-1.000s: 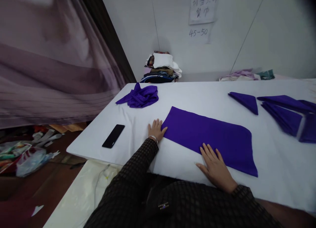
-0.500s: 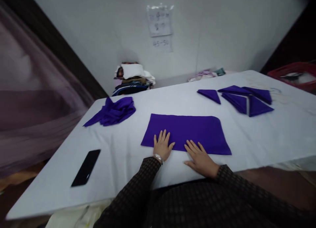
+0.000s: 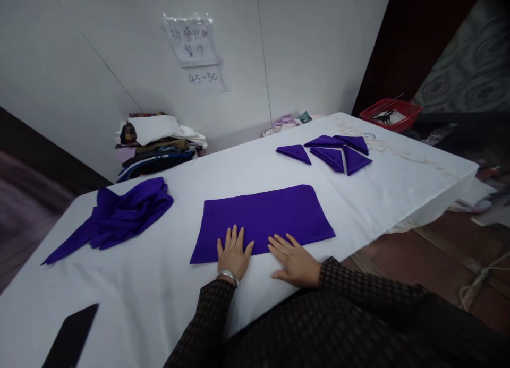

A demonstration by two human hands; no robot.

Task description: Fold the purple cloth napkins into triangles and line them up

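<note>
A purple cloth napkin (image 3: 263,214), folded into a rectangle, lies flat on the white-covered table in front of me. My left hand (image 3: 234,254), a silver bracelet at its wrist, rests palm down on the near edge with fingers spread. To its right, my right hand (image 3: 294,260) lies flat too, its fingertips on the same edge and its thumb on the tablecloth. Neither hand grips anything. Several purple napkins folded into triangles (image 3: 326,158) sit at the back right. A crumpled heap of purple cloth (image 3: 129,211) lies on the left.
A dark phone-like slab (image 3: 70,336) lies at the front left of the white tablecloth (image 3: 159,304). Behind the table are stacked clothes (image 3: 159,139) and handwritten paper signs (image 3: 195,52) on the wall. A red basket (image 3: 392,116) stands beyond the far right corner.
The view has swung to the right, so everything appears shifted left and more of the right side shows. Both hands stay flat at the napkin's near edge.
</note>
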